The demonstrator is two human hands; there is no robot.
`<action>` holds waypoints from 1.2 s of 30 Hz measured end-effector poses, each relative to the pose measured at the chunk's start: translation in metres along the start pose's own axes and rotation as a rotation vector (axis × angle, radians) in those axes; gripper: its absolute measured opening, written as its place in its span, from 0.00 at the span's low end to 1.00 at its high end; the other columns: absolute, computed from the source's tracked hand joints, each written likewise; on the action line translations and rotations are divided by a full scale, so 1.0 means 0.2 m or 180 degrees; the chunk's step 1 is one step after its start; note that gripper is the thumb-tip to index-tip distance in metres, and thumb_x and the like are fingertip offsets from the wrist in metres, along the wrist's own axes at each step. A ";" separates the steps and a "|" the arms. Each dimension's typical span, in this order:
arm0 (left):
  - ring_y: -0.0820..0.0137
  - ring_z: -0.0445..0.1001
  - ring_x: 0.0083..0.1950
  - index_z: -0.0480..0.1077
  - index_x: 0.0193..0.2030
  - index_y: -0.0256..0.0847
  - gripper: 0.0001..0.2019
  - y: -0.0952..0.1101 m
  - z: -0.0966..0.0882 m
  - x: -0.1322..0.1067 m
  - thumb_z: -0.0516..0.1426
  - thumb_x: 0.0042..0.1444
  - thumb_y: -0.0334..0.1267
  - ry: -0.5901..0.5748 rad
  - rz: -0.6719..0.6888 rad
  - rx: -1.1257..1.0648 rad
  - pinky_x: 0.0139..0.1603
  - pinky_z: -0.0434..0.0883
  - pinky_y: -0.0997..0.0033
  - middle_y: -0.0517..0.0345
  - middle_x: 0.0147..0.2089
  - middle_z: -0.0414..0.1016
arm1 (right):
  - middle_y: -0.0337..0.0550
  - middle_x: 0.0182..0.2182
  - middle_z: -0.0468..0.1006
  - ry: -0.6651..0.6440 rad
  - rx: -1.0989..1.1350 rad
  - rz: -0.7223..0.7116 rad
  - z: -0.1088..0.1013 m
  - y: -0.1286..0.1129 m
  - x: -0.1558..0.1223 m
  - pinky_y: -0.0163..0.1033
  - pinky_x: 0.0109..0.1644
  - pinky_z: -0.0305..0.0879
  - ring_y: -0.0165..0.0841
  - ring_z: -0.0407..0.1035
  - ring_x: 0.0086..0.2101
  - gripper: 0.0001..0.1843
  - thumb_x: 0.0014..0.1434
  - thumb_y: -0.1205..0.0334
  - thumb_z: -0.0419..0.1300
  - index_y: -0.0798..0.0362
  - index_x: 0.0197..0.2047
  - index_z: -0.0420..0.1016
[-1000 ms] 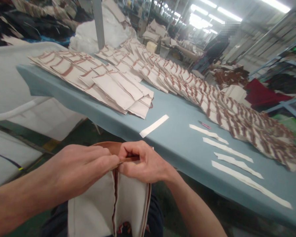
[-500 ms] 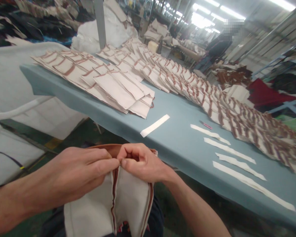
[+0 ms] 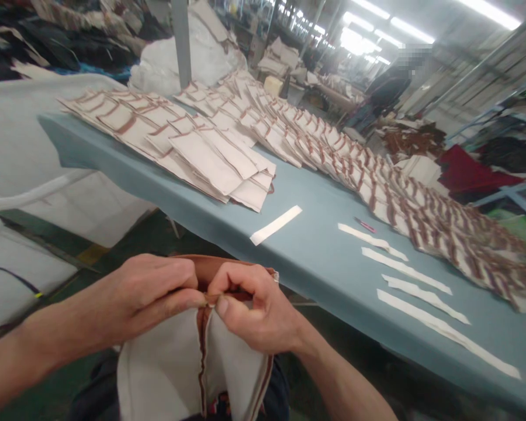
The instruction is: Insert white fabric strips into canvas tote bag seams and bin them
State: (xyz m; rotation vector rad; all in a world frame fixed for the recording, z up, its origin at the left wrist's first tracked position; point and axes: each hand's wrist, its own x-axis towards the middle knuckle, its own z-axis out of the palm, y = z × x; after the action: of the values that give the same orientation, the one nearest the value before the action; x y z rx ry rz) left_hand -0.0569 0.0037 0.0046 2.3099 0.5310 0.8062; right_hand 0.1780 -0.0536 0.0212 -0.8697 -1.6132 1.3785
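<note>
A sewn fabric piece [image 3: 162, 365], off-white with brown edging and a brown seam down its middle, hangs over my lap. My left hand [image 3: 158, 292] pinches its top edge just left of the seam. Close beside it, my right hand [image 3: 254, 304] grips the same edge on the right, thumb and index finger pressed together at the seam. Behind my fingers shows the brown inner side [image 3: 210, 269] of the piece. What lies right between the fingertips is partly hidden.
A blue-green table [image 3: 315, 245] stands ahead. On it lie a stack of off-white pieces [image 3: 214, 155], long overlapping rows [image 3: 333, 146], several pale strips [image 3: 276, 225] and a small pink-handled tool [image 3: 366, 225]. White bins [image 3: 17, 128] stand left. A person [image 3: 383, 88] is in the background.
My left fingers have drawn back slightly from the seam, and both hands now pinch the edge a little lower. More of the brown inner side shows behind them.
</note>
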 end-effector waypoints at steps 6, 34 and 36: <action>0.74 0.60 0.22 0.58 0.27 0.45 0.35 -0.09 0.21 0.04 0.47 0.83 0.66 0.0679 -0.0009 -0.0777 0.24 0.60 0.73 0.68 0.23 0.63 | 0.36 0.29 0.74 0.0458 0.1656 0.0089 0.13 0.15 0.01 0.36 0.37 0.65 0.31 0.65 0.29 0.15 0.62 0.50 0.72 0.49 0.34 0.74; 0.73 0.67 0.28 0.62 0.32 0.45 0.24 0.05 0.04 0.13 0.50 0.86 0.43 -0.0646 -0.0037 0.0101 0.31 0.61 0.70 0.68 0.28 0.68 | 0.40 0.30 0.86 0.0268 -0.2500 -0.0440 -0.08 -0.10 -0.10 0.38 0.37 0.62 0.31 0.77 0.29 0.07 0.70 0.68 0.62 0.52 0.39 0.79; 0.73 0.69 0.28 0.62 0.33 0.45 0.22 0.04 0.05 0.10 0.50 0.85 0.39 -0.0675 0.0019 0.0212 0.32 0.60 0.68 0.67 0.29 0.70 | 0.38 0.30 0.85 0.0178 -0.2244 -0.0304 -0.09 -0.08 -0.11 0.37 0.36 0.61 0.30 0.73 0.27 0.07 0.71 0.67 0.63 0.52 0.40 0.80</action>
State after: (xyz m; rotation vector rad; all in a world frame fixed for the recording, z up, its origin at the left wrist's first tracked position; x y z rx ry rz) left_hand -0.0338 0.0041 0.0120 2.4227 0.4626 0.5446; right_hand 0.2035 -0.0682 0.0344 -1.1913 -2.0994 0.6958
